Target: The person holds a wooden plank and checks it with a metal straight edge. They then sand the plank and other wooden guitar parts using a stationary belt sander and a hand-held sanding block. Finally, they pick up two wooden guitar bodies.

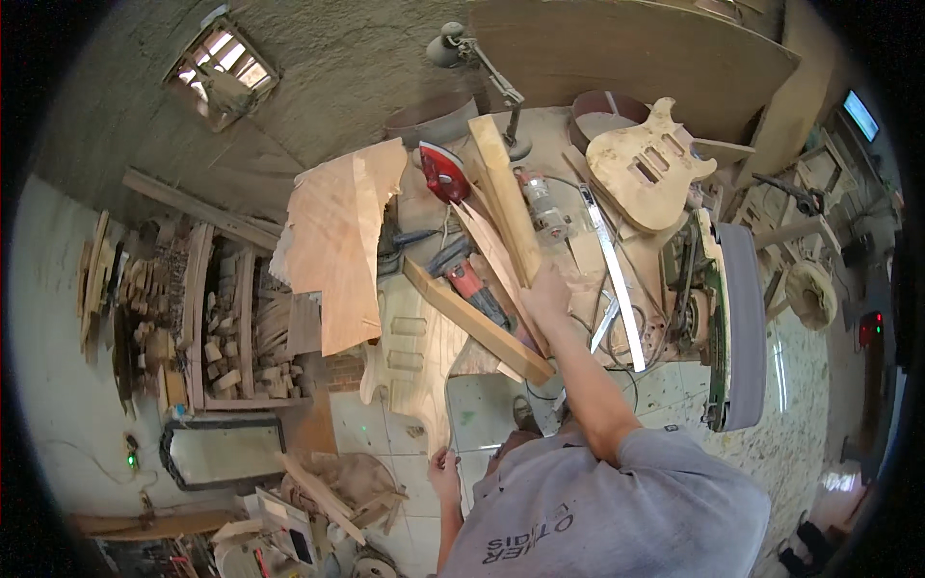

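My left hand (445, 472) is closed on the lower tip of a pale wooden guitar body (436, 369). That body has rectangular cavities cut in it and hangs over the near left edge of the workbench. Farther up, my right hand (546, 293) grips the near end of a long wooden beam (508, 197), which points away across the bench. Its fingers are partly hidden behind the back of the hand. Between the two lies a shorter wooden bar (479, 323), slanting beside a red and black power tool (477, 292).
On the bench (564, 140) are a red iron (442, 173), a router-like power tool (542, 205), a metal ruler (614, 279), another guitar body (647, 164) and a desk lamp (501, 89). Veneer sheets (337, 231) cover the left side. A belt sander (740, 328) stands right.
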Demonstrator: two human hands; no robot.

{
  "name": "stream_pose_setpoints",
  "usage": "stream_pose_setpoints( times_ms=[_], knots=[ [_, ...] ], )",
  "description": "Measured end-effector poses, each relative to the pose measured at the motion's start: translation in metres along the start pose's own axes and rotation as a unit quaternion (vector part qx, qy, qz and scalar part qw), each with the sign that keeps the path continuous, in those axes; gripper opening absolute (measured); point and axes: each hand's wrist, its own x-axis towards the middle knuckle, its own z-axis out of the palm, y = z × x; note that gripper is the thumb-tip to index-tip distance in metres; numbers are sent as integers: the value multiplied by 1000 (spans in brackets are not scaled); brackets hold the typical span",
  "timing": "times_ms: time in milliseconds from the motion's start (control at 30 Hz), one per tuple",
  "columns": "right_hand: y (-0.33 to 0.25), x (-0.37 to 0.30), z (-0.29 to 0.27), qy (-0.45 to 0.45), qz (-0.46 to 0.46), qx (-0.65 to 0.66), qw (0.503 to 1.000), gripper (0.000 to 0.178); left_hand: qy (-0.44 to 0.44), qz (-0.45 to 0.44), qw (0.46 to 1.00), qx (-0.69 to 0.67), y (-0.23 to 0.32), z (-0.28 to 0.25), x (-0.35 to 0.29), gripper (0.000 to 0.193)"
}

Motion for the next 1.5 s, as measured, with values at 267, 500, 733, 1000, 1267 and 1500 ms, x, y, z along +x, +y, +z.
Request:
stream_pose_setpoints(
  times_ms=[267, 500, 733, 1000, 1267, 1500],
  knots=[
    [-21, 4, 26, 17, -19, -70, 997, 66, -29, -10, 1000, -1, 2, -16, 22, 41],
    [-13, 6, 22, -39, -7, -131, 991, 65, -52, -25, 998, -21, 13, -8, 34, 42],
    [2, 13, 11, -9, -44, -81, 996, 57, -77, -15, 995, -66, 29, -4, 44, 41],
    [71, -15, -33, 0, -3, 81, 997, 58, -42, 15, 999, -31, 19, -7, 43, 38],
    [137, -17, -57, 47, -14, 74, 996, 61, -25, 16, 999, 35, 33, 15, 20, 37],
    [116, -14, -31, -1, -33, 52, 998, 55, -50, 46, 997, 41, 46, 29, 27, 39]
  ],
)
